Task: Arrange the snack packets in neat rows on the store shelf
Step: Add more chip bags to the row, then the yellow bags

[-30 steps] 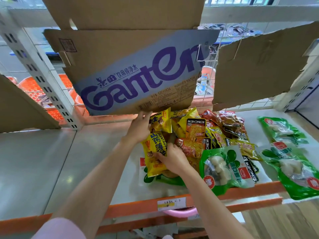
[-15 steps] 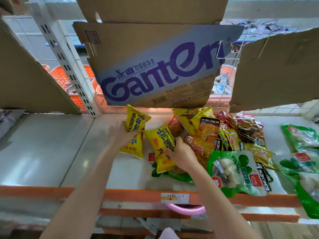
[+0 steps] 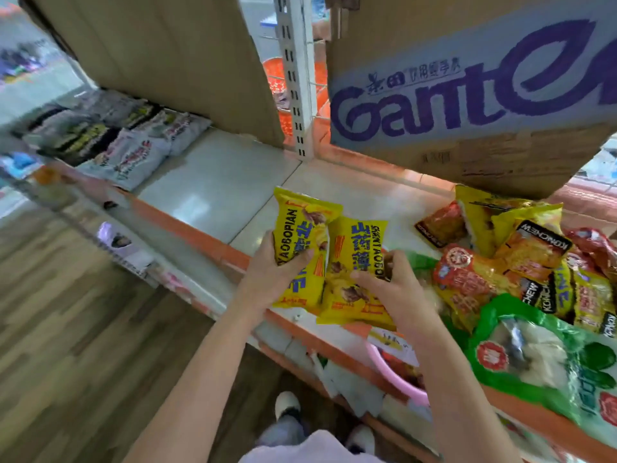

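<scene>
Two yellow packets are being held side by side, edges overlapping, above the shelf's (image 3: 213,182) orange front lip. The left hand (image 3: 270,269) is gripping the left packet (image 3: 300,248), thumb curled across its face and fingers hidden behind. The right hand (image 3: 390,289) is pinching the right packet (image 3: 354,272), covering part of its print. Just to the right a pile (image 3: 521,259) of mixed packets is lying on the shelf, partly hidden under a Ganten box (image 3: 467,95) that is running out of frame. A green bag (image 3: 547,355) is overhanging the lip, blurred and cut off. Grey packets (image 3: 127,142) are sitting well to the left, too smeared to read. A pink basin (image 3: 394,375) is showing below, mostly hidden.
</scene>
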Demonstrator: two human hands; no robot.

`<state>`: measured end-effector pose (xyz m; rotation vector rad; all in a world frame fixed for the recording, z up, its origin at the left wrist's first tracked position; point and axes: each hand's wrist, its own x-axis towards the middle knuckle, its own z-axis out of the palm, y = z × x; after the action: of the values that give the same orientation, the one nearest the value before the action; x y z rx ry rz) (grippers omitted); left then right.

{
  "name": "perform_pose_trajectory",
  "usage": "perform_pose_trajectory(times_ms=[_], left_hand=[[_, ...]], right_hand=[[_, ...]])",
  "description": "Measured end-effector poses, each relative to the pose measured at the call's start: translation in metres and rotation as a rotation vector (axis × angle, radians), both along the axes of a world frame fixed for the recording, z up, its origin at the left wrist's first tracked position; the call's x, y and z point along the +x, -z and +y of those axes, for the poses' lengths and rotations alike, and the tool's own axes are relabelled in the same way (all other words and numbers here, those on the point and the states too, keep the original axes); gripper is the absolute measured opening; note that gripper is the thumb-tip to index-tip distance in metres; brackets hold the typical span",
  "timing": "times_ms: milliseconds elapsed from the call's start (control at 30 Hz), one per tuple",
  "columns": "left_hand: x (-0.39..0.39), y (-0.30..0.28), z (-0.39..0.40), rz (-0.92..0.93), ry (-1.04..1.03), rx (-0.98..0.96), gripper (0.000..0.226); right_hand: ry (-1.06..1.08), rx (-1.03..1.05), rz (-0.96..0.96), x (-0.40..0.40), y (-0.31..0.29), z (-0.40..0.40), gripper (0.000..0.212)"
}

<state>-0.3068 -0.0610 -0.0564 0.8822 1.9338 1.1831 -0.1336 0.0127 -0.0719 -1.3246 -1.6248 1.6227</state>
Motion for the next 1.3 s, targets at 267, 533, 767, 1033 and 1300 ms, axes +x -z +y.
perform_pose_trajectory(times_ms=[267,533,767,1033,1300], left_hand=[[-0.035,0.007,-0.076,-0.159,-0.263,0.014,0.047],[-0.111,0.008,-0.150,-0.267,-0.279,0.075,0.041],[-0.200,0.012,-0.233,-0.298,-0.441,0.078,0.037],[-0.270,0.011,-0.303,-0.279,-0.537,-0.015,0.055],[-0.316,0.020,-0.296,-0.364,-0.601,-0.016,0.061]], right_hand=[[-0.265,-0.093,0.118,-0.056,0.000,-0.037,0.084],[-0.213,0.005,0.091,-0.149,-0.002,-0.103,0.066],[-0.324,0.150,0.026,-0.250,-0.005,-0.175,0.052],[-0.454,0.136,-0.018,-0.341,0.001,-0.226,0.041],[-0.550,0.160,-0.126,-0.404,0.004,-0.213,0.040]])
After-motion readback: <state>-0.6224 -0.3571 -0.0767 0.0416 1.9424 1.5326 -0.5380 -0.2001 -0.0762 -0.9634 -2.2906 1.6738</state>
